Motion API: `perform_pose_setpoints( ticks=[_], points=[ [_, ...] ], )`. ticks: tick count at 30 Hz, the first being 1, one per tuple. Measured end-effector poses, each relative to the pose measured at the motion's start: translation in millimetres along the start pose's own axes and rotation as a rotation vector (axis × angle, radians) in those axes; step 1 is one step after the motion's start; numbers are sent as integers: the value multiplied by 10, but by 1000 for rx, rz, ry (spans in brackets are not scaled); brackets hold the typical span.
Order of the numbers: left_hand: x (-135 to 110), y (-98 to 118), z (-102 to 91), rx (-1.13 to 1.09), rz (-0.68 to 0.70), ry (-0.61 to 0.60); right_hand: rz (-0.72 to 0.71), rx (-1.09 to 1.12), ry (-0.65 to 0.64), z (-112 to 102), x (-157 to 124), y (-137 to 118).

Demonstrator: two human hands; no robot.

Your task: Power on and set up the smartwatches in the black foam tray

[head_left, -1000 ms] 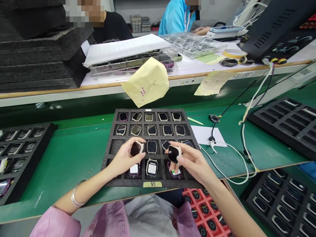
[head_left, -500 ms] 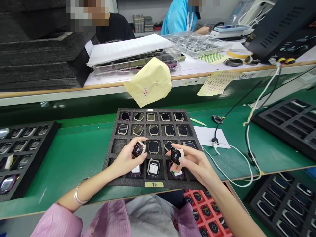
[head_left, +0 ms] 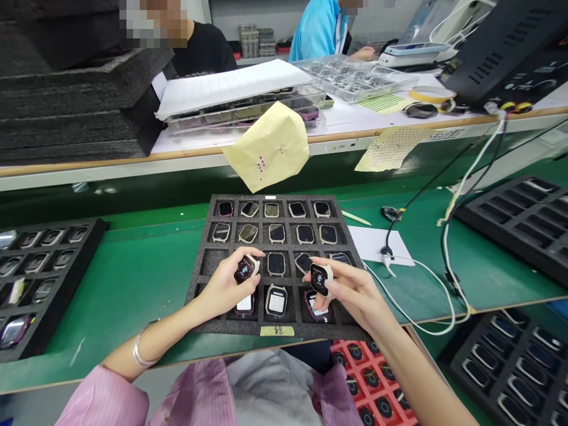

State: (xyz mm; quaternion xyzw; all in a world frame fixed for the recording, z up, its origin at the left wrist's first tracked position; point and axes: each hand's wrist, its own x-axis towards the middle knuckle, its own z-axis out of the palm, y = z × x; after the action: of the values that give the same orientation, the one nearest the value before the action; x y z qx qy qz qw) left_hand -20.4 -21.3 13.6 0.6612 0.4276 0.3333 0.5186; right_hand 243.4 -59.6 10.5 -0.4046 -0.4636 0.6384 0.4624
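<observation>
Moved slightly apart from a moment ago, the left hand grips one watch and the right hand pinches a second watch, both above the near half of the black tray.

Left smartwatch: is showing a dark, rounded-rectangular screen in a pale case.
Left screen: is glowing with small light markings on black, too fine to read.
Left pose: is tilting, its pale side edge facing right.
Left place: is resting in the left hand's fingers, above the foam tray, left of its middle column.
Right smartwatch: is matching it in shape and colours.
Right screen: is displaying a bluish-white graphic near its centre.
Right pose: is leaning, the case's right side showing.
Right place: is sitting in the right hand's fingers, above the tray, right of that column.
</observation>
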Motion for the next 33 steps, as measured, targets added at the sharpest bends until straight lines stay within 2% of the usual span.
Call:
perform_pose_setpoints(
  ticks=[8,14,21,27,33],
  points=[
    [10,8,-2,-80,12,32,-41,10,25,1,-5,-17],
    [5,5,-22,29,68,16,-64,38,-2,-1,-6,-19],
    [28,-3,4,-55,55,42,-73,27,28,-4,-7,-9],
    [29,-18,-14,50,61,45,-56,16,32,-3,4,4],
    [34,-25,-15,-6,41,63,-74,18,20,-1,0,-3]
  ],
)
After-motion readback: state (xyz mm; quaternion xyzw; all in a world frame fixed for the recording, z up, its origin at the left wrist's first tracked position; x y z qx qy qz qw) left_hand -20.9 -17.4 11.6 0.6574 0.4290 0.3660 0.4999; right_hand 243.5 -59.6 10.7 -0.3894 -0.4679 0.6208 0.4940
